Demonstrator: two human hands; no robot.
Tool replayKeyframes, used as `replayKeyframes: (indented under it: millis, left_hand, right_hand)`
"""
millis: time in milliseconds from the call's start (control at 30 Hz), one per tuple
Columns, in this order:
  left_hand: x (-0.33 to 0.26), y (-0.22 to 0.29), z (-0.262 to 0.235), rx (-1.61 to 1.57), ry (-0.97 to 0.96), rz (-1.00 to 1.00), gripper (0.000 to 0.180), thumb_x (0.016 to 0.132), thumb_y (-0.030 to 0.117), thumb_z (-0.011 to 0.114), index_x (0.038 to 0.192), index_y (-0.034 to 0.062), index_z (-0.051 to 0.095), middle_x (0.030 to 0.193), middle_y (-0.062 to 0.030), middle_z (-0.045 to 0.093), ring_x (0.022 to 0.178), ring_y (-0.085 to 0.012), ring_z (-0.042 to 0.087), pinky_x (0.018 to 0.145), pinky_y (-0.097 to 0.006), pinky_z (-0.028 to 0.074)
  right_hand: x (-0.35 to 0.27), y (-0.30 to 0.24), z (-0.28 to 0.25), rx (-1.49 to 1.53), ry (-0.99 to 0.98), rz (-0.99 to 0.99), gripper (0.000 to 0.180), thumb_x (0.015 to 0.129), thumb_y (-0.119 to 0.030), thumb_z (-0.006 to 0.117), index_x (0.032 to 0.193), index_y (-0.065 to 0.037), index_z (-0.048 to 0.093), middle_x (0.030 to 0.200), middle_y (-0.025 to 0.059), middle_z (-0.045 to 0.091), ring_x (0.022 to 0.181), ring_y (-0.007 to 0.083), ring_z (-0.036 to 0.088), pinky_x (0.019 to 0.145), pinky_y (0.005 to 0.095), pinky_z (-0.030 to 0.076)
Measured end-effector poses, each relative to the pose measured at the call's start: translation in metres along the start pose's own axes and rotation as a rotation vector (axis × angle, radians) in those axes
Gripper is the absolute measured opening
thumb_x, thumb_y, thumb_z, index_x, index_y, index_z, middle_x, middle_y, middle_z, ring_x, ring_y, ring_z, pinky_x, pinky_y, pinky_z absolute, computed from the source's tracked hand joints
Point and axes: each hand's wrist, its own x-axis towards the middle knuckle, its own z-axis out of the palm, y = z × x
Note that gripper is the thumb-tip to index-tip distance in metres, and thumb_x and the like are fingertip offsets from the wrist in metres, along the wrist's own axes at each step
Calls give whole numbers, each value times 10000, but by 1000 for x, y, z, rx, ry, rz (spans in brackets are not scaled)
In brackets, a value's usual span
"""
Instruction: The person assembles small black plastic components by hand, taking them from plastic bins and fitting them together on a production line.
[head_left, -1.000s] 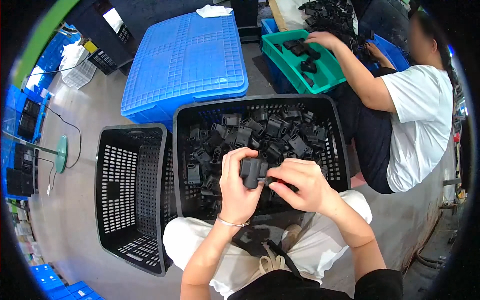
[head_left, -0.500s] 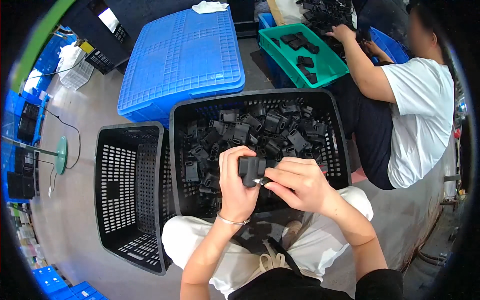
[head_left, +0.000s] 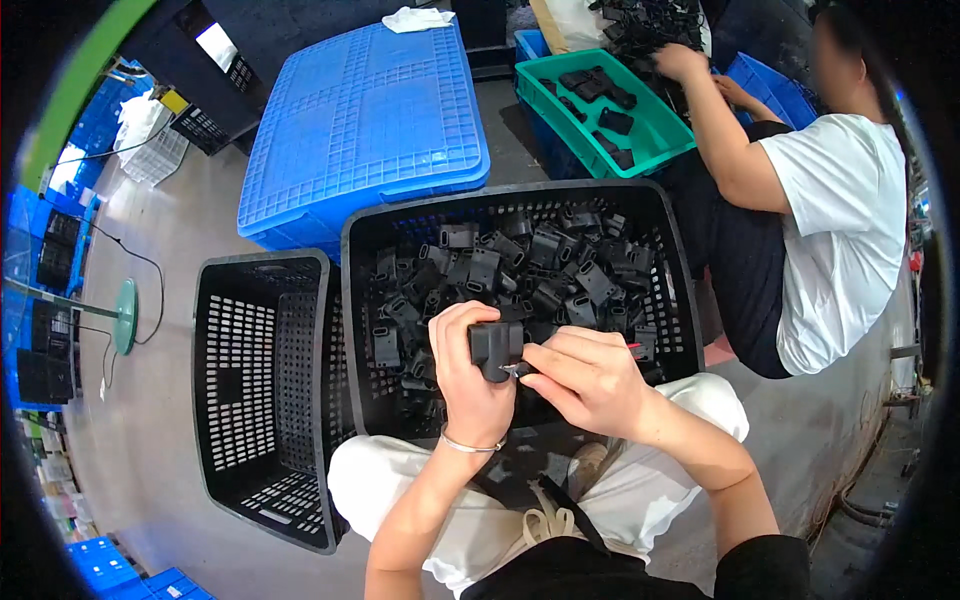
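Left hand (head_left: 470,375) wraps a black part (head_left: 496,345), holding it over the near edge of the full basket (head_left: 350,330). Right hand (head_left: 585,380) is pinched shut on a small tool (head_left: 520,370) with a red handle end, tip touching the part's underside; can't tell what kind of tool.

Full basket sits right in front of the knees, loaded with more black parts (head_left: 520,270). Empty basket (head_left: 265,400) touches the full basket's left wall. Blue crate (head_left: 365,120), upside down, is just beyond the full basket, far-left corner. Green tray (head_left: 660,130) is beyond the full basket's far-right corner, a few black parts in it.

Another person in a white shirt (head_left: 845,230) sits right of the full basket, both hands up by the green tray, on a pile of black parts past it
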Motion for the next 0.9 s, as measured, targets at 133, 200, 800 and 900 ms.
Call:
replayKeyframes:
  millis: [133, 200, 800, 900]
  left_hand:
    - [-2, -1, 0, 4, 21, -10, 397, 620, -86, 616, 992, 14, 521, 995, -141, 548, 958, -335, 512, 863, -403, 421]
    - [-3, 0, 2, 3, 32, -26, 389, 631, -80, 618, 995, 14, 520, 998, -144, 546, 960, -333, 509, 861, -405, 420]
    - [-12, 13, 14, -211, -112, -130, 430, 725, 48, 695, 1092, 19, 475, 1087, -152, 542, 964, -316, 571, 843, -381, 459]
    - [-10, 17, 5, -310, -432, -309, 601, 777, 44, 651, 1287, 23, 335, 1138, -175, 529, 1055, -289, 562, 901, -378, 454]
  right_hand:
    - [0, -1, 3, 9, 7, 1, 224, 737, -73, 717, 921, 22, 633, 743, 100, 602, 644, 253, 614, 557, 331, 519]
    - [-1, -2, 4, 23, 16, 29, 214, 744, -65, 710, 919, 28, 629, 735, 112, 598, 638, 263, 611, 554, 340, 511]
    - [11, 5, -13, 424, -25, 571, 269, 759, -183, 752, 799, -3, 556, 631, -15, 509, 567, 17, 430, 489, 194, 343]
    - [9, 23, -6, 541, 91, 736, 211, 899, -152, 613, 757, -15, 538, 646, -44, 503, 571, 7, 439, 480, 183, 340]
